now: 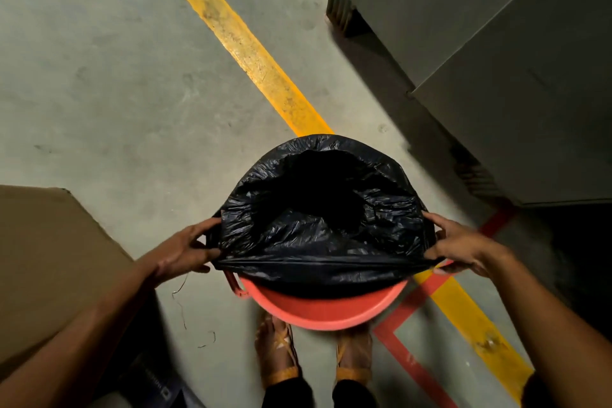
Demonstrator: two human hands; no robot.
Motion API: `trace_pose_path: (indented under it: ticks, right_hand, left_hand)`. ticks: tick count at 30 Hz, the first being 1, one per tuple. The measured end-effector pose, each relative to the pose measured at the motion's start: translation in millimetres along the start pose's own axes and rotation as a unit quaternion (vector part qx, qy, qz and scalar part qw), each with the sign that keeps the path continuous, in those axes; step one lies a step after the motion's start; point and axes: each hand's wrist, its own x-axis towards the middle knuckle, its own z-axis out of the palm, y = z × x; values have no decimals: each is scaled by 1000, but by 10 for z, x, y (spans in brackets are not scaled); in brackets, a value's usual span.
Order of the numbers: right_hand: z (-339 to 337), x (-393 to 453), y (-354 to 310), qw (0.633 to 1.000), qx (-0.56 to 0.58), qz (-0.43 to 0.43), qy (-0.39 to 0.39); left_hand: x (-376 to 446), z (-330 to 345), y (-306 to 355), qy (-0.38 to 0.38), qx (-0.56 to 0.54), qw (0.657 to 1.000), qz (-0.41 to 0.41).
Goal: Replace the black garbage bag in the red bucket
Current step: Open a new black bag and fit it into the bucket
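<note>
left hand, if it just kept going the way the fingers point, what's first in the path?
The left hand points right, across the bucket mouth, its grip already on the black garbage bag. Going on, it would push into more of that bag, then probably the right hand opposite; depth is unclear.

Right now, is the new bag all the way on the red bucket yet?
Not yet. The black bag is open and already hooked over the far rim of the red bucket. The left hand and right hand grip its near edge, stretched taut. Still left: pulling that edge over the bare near rim.
</note>
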Motion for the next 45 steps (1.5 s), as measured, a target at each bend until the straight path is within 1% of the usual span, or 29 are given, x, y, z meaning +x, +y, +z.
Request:
trace_pose_path:
  ticks: [2, 5, 8, 12, 13, 15, 17, 18, 19, 20, 22, 24, 27, 29, 31, 34, 36, 38, 42, 45]
  right_hand:
    - [91, -106, 88, 1000, 9, -14, 7]
    - [214, -242, 203, 998, 47, -37, 27]
    - [387, -304, 340, 996, 64, -46, 35]
    - [696, -376, 456, 987, 134, -62, 57]
    - [785, -412, 468, 983, 152, -70, 72]
    - [953, -403, 538, 974, 156, -76, 147]
    - [1105, -362, 656, 962, 160, -56, 214]
    - [1189, -370, 694, 954, 184, -37, 235]
    - [1270, -344, 752, 945, 225, -20, 235]
    - [1355, -336, 790, 935, 278, -3, 218]
    - [1499, -374, 830, 911, 377, 19, 163]
    - [1591, -422, 820, 885, 441, 46, 142]
    - [1681, -393, 849, 858, 489, 74, 137]
    - [1711, -377, 877, 859, 488, 86, 133]
    - [1731, -373, 917, 869, 471, 92, 119]
    - [1763, -349, 993, 890, 431, 101, 108]
    - [1818, -291, 1079, 896, 416, 106, 110]
    - [1874, -227, 1163, 900, 407, 104, 116]
    - [2015, -9, 1312, 895, 415, 99, 132]
    - [2090, 155, 1325, 898, 397, 90, 168]
  left_hand:
    - [-101, 106, -93, 7, -2, 1000, 15]
    - [-208, 264, -168, 46, -8, 998, 33]
    - [-316, 439, -179, 73, 10, 996, 55]
    - [-401, 708, -163, 101, 21, 993, 56]
    - [-420, 770, -164, 115, 15, 992, 52]
    - [-440, 882, -216, 150, -13, 988, 34]
    - [-453, 1006, -279, 180, -75, 981, 4]
    - [-448, 1068, -312, 184, -110, 977, -12]
    - [-444, 1130, -332, 184, -147, 971, -31]
    - [-436, 1186, -349, 180, -182, 965, -54]
    - [-400, 1298, -409, 173, -247, 948, -99]
    - [-387, 1402, -465, 163, -293, 933, -133]
    - [-416, 1547, -527, 146, -313, 925, -159]
    - [-434, 1626, -552, 137, -327, 920, -168]
    - [-420, 1686, -595, 132, -329, 919, -170]
    - [-439, 1737, -646, 121, -303, 931, -165]
    - [-474, 1766, -680, 113, -286, 939, -157]
    - [-501, 1789, -731, 107, -274, 943, -155]
    - [-448, 1816, -877, 130, -285, 936, -164]
    - [-381, 1844, -878, 149, -291, 930, -166]
